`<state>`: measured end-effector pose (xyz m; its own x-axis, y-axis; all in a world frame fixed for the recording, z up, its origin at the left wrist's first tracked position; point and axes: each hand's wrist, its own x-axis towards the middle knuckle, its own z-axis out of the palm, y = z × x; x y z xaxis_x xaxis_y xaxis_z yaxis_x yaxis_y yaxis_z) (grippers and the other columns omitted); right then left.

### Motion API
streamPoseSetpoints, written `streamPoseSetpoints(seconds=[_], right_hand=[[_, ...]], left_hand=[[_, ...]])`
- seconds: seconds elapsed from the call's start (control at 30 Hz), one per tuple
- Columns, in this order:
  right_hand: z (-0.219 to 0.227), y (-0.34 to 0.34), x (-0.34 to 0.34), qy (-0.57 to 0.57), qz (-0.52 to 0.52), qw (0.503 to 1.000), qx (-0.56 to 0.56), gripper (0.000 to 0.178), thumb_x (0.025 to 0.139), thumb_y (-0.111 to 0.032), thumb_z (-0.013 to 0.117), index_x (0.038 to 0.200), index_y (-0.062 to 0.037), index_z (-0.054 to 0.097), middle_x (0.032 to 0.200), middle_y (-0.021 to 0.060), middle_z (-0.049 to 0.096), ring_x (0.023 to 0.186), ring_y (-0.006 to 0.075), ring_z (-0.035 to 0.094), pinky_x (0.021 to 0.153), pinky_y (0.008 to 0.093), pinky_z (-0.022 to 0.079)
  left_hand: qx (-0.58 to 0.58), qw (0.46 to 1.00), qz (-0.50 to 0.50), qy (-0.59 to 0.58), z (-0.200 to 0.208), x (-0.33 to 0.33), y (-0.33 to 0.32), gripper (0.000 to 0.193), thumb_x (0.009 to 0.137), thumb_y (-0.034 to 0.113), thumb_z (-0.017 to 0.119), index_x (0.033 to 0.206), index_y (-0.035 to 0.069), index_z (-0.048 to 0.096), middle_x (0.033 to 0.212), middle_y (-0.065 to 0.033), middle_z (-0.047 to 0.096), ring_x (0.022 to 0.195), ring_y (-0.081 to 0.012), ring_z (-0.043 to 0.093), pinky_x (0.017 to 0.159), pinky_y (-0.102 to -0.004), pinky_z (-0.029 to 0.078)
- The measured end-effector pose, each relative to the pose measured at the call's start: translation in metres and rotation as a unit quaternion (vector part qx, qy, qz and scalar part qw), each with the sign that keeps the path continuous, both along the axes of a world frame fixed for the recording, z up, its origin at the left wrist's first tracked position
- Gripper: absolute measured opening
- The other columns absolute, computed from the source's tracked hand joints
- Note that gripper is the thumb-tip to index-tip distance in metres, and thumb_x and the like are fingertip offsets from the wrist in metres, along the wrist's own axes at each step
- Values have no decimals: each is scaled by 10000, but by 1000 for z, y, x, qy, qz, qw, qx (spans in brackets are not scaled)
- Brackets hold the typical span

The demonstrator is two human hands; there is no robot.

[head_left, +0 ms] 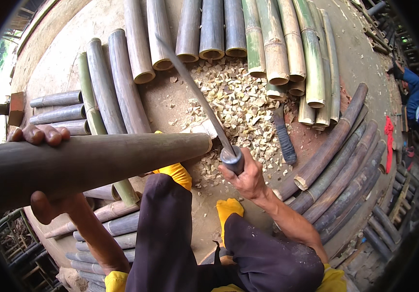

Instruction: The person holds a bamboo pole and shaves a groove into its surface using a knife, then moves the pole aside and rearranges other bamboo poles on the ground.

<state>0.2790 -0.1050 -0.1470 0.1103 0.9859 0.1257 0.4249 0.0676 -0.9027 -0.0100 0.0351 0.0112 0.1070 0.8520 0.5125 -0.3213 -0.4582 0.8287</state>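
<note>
A thick dark bamboo pole (pixel 97 155) reaches in from the left edge, its far end near the middle of the view. My left hand (pixel 41 135) is wrapped round it, fingers over the top and thumb below. In my right hand (pixel 248 177) is a machete (pixel 190 80), gripped by its round grey handle. Its long, narrow blade points up and away to the left, passing just right of the pole's cut end. Beyond that end lies a pale wooden block (pixel 204 128), partly hidden. Many pale bamboo chips (pixel 241 104) are heaped on the ground there.
Cut bamboo tubes (pixel 212 29) stretch across the far side, with more bamboo poles (pixel 333 146) at right and a stack (pixel 117 226) by my left leg. A dark, wrapped, handle-like object (pixel 285 138) lies by the chips. Another person (pixel 411 95) is at far right.
</note>
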Motion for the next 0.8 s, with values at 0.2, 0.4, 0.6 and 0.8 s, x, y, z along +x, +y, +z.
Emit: streamPoseSetpoints(seconds=[0.2, 0.4, 0.6, 0.8], right_hand=[[-70, 7, 17, -37, 44, 977, -206, 436, 837, -352, 671, 948, 19, 470, 706, 230, 623, 605, 317, 660, 506, 383, 523], [-2, -3, 4, 47, 30, 991, -125, 422, 831, -325, 678, 1021, 13, 510, 753, 168, 641, 683, 280, 679, 568, 352, 538], [-89, -2, 26, 30, 34, 964, -263, 307, 878, -263, 623, 944, 8, 496, 709, 82, 600, 501, 143, 572, 434, 279, 500], [-47, 0, 11, 56, 19, 968, -243, 367, 846, -301, 662, 983, 8, 522, 682, 67, 602, 539, 142, 593, 482, 291, 474]], left_hand=[[18, 997, -76, -19, 0, 21, 7, 851, 608, 361, 683, 1296, 6, 328, 1088, -149, 450, 983, -273, 500, 934, -419, 398], [5, 998, -65, -1, 1, 5, 3, 848, 598, 320, 713, 1297, 22, 337, 1106, -143, 459, 991, -274, 507, 942, -419, 402], [20, 994, -108, -15, 2, 21, 10, 864, 586, 339, 728, 1295, 30, 344, 1082, -130, 475, 991, -272, 508, 941, -426, 404], [-21, 998, -56, 22, 3, 15, 4, 901, 553, 391, 771, 1280, 47, 366, 1041, -113, 506, 995, -253, 487, 912, -430, 416]])
